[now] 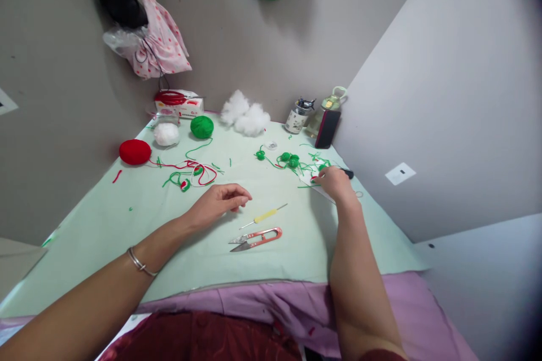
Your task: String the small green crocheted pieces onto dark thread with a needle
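Observation:
My left hand [222, 201] rests on the pale green table cover [127, 225], fingers loosely curled, thumb and fingertips close together with nothing visible in them. Just right of it lie a yellow-handled crochet hook [265, 216] and red thread snips [256, 238]. My right hand [335, 182] reaches to the right side of the table, closed around a black object [347, 174] whose end pokes out, on a white paper sheet [317, 187]. Small green crocheted pieces [290, 159] with loose green yarn lie just beyond that hand.
A red yarn ball [134, 152], a white yarn ball [166, 133] and a green yarn ball [201, 127] sit at the back left, with tangled red and green yarn [192, 172]. White stuffing [245, 114], a jar [297, 117], a bottle [329, 110] stand by the wall.

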Motion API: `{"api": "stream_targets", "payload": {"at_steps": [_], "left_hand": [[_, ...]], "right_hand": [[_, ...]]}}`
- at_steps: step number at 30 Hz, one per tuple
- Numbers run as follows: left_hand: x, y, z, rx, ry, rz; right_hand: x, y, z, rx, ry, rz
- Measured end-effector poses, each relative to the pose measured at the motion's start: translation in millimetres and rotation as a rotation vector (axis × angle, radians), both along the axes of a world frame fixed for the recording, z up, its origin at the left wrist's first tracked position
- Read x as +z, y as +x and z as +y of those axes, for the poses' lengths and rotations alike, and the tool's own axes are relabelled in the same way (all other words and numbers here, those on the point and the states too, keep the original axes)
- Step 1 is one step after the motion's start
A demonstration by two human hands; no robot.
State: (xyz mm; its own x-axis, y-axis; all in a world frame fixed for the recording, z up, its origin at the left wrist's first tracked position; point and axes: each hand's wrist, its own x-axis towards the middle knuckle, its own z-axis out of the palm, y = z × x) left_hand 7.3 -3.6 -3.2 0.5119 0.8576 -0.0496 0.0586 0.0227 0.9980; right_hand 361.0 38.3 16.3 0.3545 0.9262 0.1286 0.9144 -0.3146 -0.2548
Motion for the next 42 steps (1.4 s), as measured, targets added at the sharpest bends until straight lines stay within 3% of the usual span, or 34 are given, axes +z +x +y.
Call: {"api": "stream_targets", "payload": {"at_steps": [6, 9, 12, 15, 22, 29, 37, 42], "left_hand": [[-1.8, 0, 0, 0.028, 0.024, -0.015], [-1.8, 2, -3, 0.109, 0.055, -0.036], [-1.9, 5, -7, 0.204, 0.143, -0.053], [-4.7, 8, -9, 0.171, 0.184, -0.065], [-4.9, 7, -5, 0.038, -0.031, -0.167], [6.1, 4, -6, 0.122, -0.194, -0.362], [1.1, 4, -4, 0.147, -0.056, -0.291], [1.4, 5, -9, 0.195, 0.144, -0.211]], "right_hand": [[18.1, -12, -9, 0.131, 0.078, 0.080], [29.0, -46, -22, 0.429, 0.106, 0.317], [31.6, -91, -37, 0.793, -0.059, 0.400], [28.9, -126, -49, 0.943, -0.092, 0.411], [21.7, -141, -51, 0.940, 0.081, 0.594], [15.2, -146, -50, 0.888, 0.191, 0.648], [11.4, -151, -52, 0.914, 0.237, 0.662], [13.1, -152, -53, 0.912, 0.227, 0.678]]}}
